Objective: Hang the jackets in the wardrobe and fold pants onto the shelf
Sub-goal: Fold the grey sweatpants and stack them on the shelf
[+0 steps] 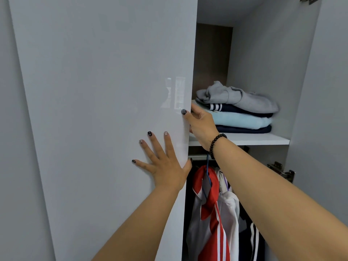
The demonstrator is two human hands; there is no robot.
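At nine o'clock of the folded pants [243, 117], right hand [201, 125] grips the door [103, 110] edge; left hand [165, 166] presses flat, fingers spread.

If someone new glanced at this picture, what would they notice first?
Two bare arms reach for the grey wardrobe door: the left hand flat on its face, the right hand hooked round its edge. Behind, folded clothes are stacked on the shelf, above a hanging red-and-white jacket.

1 head-worn wide-angle view, close to the wardrobe door [98, 110], facing forward into its opening.
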